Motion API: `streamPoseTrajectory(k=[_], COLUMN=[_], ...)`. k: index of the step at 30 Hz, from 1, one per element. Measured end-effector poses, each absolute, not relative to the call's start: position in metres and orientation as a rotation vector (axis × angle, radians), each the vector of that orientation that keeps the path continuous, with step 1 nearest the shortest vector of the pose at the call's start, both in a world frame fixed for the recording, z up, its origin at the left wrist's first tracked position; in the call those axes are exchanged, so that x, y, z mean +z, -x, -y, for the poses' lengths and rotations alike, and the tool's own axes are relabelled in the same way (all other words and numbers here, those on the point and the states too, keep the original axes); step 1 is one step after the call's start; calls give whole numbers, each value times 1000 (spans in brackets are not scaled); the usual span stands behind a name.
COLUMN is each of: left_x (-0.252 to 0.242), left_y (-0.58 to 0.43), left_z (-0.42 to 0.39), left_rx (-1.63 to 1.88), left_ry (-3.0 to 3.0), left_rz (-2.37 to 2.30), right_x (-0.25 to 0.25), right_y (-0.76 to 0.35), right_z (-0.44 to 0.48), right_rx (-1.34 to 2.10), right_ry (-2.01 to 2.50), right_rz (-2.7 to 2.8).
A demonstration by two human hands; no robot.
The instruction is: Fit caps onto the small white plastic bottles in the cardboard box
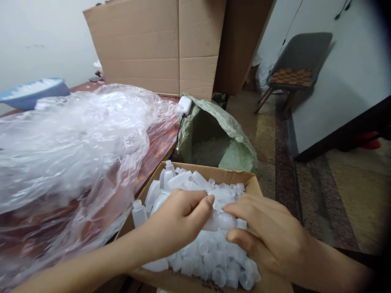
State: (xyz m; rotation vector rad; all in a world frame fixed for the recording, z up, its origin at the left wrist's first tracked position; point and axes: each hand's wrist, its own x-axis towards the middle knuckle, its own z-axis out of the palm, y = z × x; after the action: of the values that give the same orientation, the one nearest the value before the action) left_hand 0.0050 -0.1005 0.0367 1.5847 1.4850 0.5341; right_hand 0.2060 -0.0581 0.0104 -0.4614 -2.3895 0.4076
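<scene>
My left hand is closed around a small translucent plastic bottle, its neck end pointing right. A clear ribbed cap sits at that end, between the thumb and fingers of my right hand. Whether the cap is fully seated, I cannot tell. Both hands are above an open cardboard box. Inside it, several white bottles lie toward the back and left, and many loose clear caps are heaped at the front. One bottle stands upright by the left wall.
Crumpled clear plastic sheeting covers much of the reddish table on the left, with a blue basin behind. Beyond the box are an open green sack, a white power strip and large cardboard. A grey chair stands back right.
</scene>
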Motion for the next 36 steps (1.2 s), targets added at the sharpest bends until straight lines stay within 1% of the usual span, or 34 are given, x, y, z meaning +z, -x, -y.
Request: streamPoseTrajectory(k=[3,7,9,11,14,15,16,17,18,20,21,22,23,25,27,29,31,33,36], left_x=[36,39,41,43,43,43,42,41,40,38,37,37,37,36,33,26,15,3,-14], left_y=[-6,-2,0,0,-4,-6,-8,-10,-11,-11,-10,-9,-8,-4,-2,-1,-2,-5,-12], left_z=[103,102,101,99,95,95,94,94,95,96,96,96,94,88,76,64,55,53,58], left_rx=[557,595,603,598,563,552,558,583,631,809,924,1009,1045,1016,935,789,464,174,34], left_ry=[-1790,-1864,-1874,-1868,-1853,-1866,-1912,-2009,-2164,-2614,-2860,-3069,-3220,-3296,-3131,-2915,-2784,-2722,-2720], left_rz=[-1535,-1528,-1532,-1550,-1522,-1504,-1492,-1486,-1487,-1442,-1385,-1330,-1307,-1452,-1722,-1892,-1862,-1715,-1545], right_x=[18,13,9,8,14,16,18,19,20,21,21,21,20,19,14,7,-2,-11,-20], right_y=[-208,-218,-221,-222,-216,-213,-209,-205,-201,-194,-191,-188,-186,-181,-178,-177,-179,-184,-192], right_z=[58,49,43,40,42,44,46,48,49,51,51,49,45,31,11,-5,-11,-6,8], right_rx=[348,114,157,195,54,37,103,287,605,1458,1810,2028,2075,1845,1534,1315,1168,1071,939], right_ry=[541,356,432,475,290,256,282,375,525,851,969,1031,1050,1045,1033,1067,1102,1111,1080], right_rz=[2390,2538,2655,2644,2529,2509,2506,2506,2487,2244,2021,1802,1650,1554,1581,1616,1723,1917,2254])
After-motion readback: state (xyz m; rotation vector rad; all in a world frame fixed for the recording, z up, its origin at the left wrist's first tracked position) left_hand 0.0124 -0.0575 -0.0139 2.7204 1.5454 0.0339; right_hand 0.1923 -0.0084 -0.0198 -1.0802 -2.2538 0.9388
